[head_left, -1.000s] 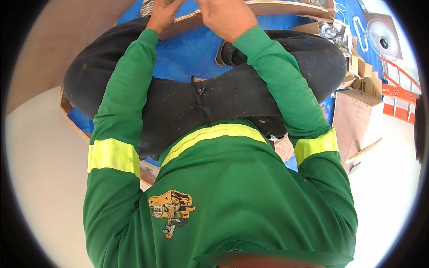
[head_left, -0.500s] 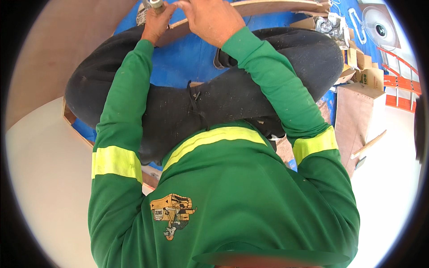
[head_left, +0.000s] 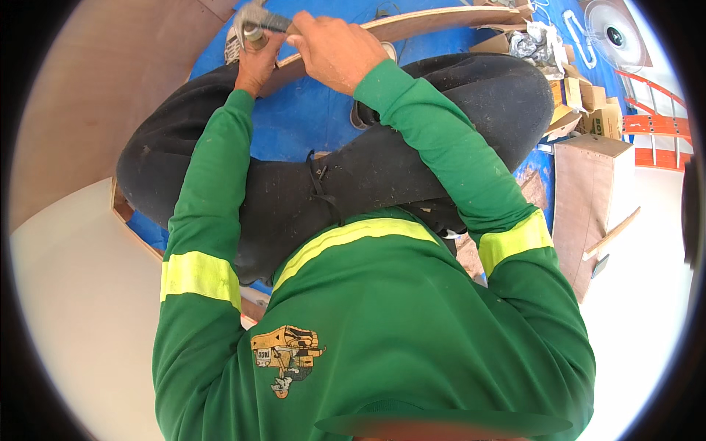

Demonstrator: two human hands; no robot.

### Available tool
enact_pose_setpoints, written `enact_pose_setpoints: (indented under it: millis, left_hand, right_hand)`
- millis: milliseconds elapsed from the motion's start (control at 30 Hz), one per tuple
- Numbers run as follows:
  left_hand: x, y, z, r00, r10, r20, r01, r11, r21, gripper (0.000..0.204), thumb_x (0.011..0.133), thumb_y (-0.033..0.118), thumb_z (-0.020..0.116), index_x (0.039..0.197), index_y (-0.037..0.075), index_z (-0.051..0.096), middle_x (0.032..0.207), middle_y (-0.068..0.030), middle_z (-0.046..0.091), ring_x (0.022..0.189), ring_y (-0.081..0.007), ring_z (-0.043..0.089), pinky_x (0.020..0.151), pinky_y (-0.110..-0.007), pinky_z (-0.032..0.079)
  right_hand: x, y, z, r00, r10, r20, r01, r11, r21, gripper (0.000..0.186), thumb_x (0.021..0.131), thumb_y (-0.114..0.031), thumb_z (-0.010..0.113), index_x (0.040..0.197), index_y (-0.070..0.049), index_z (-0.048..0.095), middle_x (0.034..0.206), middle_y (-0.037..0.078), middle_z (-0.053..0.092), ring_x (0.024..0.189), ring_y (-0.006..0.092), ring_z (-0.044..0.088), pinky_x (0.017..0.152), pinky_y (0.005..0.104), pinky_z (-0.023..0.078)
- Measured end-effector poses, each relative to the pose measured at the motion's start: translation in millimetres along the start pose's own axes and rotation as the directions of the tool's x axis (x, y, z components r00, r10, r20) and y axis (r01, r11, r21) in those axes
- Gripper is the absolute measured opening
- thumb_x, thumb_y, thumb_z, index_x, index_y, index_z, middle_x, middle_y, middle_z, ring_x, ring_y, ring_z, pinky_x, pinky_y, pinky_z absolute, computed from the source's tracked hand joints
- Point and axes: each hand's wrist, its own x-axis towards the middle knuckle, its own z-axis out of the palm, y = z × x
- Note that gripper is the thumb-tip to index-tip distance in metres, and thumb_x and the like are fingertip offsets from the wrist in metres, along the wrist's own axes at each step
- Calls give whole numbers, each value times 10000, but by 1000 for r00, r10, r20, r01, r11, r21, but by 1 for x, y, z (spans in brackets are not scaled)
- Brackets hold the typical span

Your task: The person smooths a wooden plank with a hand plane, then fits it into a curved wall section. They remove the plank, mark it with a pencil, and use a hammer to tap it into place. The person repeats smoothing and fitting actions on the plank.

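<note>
My right hand point(head_left: 340, 57) is closed round the handle of a claw hammer point(head_left: 273, 22) near the top of the view. The hammer's metal head lies just over my left hand point(head_left: 255, 67). That hand is wrapped round a short upright rod-like piece with a pale round end point(head_left: 254, 34); its lower part is hidden in my fingers, so its kind is unclear. Beside my hands runs a long curved strip of plywood point(head_left: 426, 22), edge up, passing behind my right hand. I cannot tell whether the hammer touches the round end.
My crossed legs point(head_left: 294, 191) in dark trousers sit over a blue floor covering point(head_left: 298, 110). At the right are opened cardboard boxes point(head_left: 604, 117), a wooden box point(head_left: 588, 176), an orange ladder point(head_left: 654, 126) and a fan point(head_left: 614, 37). A large brown panel point(head_left: 95, 95) stands at the left.
The hammer head now shows fully above my left hand, where before only a bit showed at the top edge. My hands sit slightly lower in view.
</note>
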Motion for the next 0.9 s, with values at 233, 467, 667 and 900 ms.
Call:
enact_pose_setpoints:
  millis: [233,467,667,900]
  left_hand:
    - [1,-1,1,999,38,28,-38,999,18,247,963,279,756,840,75,689,756,7,651,705,-127,586,692,-367,501]
    - [27,26,4,999,0,-35,-11,949,-316,267,993,224,735,789,68,661,687,4,608,633,-100,566,593,-280,447]
    - [35,25,0,998,-50,-28,41,966,-255,323,1048,200,699,754,93,616,729,16,579,653,-88,534,609,-278,437]
    - [32,3,-3,1000,11,8,-11,995,100,366,1000,362,693,816,45,710,648,-54,587,591,-199,559,569,-406,419]
  right_hand:
    - [-5,2,8,997,69,45,-70,998,8,282,1115,-329,539,1212,-65,560,1028,259,747,925,503,715,816,611,580]
    - [-3,6,-14,991,125,-52,-116,981,157,321,1112,-335,537,1187,-29,600,1029,258,757,938,469,750,836,599,590]
    - [5,8,-15,973,105,-208,-66,980,186,277,1115,-328,528,1177,-59,558,818,330,682,771,560,665,708,670,514]
    - [3,8,-14,972,142,-188,-108,978,181,276,1111,-342,532,1181,-78,575,826,328,682,773,567,657,710,675,505]
